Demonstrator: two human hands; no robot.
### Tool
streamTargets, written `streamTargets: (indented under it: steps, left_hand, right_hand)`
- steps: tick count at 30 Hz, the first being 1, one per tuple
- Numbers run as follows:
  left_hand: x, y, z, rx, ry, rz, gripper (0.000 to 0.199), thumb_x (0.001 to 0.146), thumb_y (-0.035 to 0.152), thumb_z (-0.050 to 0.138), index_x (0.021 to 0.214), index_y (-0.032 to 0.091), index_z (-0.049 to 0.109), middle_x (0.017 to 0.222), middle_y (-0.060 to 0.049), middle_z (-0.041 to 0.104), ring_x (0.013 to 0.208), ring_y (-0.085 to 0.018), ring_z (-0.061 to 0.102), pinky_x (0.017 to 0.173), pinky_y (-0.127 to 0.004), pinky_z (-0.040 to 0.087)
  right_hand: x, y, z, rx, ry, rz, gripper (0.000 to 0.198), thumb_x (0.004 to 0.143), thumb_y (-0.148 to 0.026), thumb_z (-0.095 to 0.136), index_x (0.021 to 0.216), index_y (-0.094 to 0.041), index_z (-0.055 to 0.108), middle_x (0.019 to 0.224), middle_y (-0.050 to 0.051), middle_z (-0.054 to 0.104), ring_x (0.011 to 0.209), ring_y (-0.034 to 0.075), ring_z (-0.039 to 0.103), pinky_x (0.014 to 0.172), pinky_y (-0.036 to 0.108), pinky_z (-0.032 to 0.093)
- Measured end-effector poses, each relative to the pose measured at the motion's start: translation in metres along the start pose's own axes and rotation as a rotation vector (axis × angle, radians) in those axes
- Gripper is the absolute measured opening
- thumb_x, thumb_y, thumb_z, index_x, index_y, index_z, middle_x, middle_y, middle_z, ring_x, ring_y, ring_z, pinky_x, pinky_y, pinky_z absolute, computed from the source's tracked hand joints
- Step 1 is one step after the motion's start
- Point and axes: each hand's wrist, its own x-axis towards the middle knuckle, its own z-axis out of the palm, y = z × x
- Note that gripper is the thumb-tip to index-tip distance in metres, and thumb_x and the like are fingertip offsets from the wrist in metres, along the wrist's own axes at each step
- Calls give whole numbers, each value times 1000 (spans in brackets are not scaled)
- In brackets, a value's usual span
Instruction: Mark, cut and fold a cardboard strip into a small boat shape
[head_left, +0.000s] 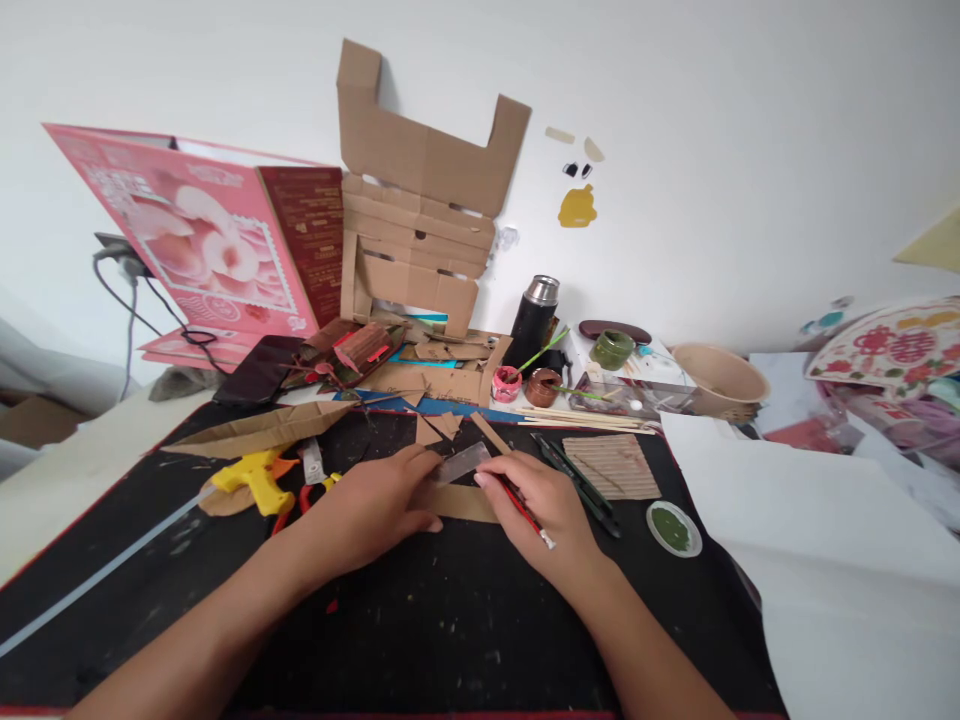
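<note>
Hands and edges hide plenty from here.
Mid-frame, the left hand (386,495) covers one end of the strip (469,503), and I can't make out the tip of the pencil (523,508) at the right hand (551,510). Lower left, the glue stick (105,574) runs off; far right, the fan (885,350) is cut; upper left, the box's (217,245) print blurs.

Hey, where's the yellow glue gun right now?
In the head view, the yellow glue gun lies to the left of the left hand, on the near side of the long cardboard piece.
</note>
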Motion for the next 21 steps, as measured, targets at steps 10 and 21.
streamTargets:
  steps: [10, 21]
  left_hand:
    - [4, -4, 6, 157, -67, 3, 26, 91, 22, 72, 116, 24, 67, 126, -9, 74, 109, -33, 76, 88, -37, 52]
    - [8, -5, -13, -84, -72, 69, 34, 102, 40, 51, 83, 23, 73, 79, -4, 75, 71, -22, 66, 66, -30, 40]
  right_hand:
    - [-1, 0, 1, -47, -31, 5, 18, 110, -25, 61, 106, -22, 79, 99, 6, 81, 86, 21, 78, 77, 30, 55]
    - [0, -5, 2, 32, 137, -46, 19, 110, -24, 62, 99, -23, 77, 90, 4, 80, 80, 20, 77, 75, 30, 56]
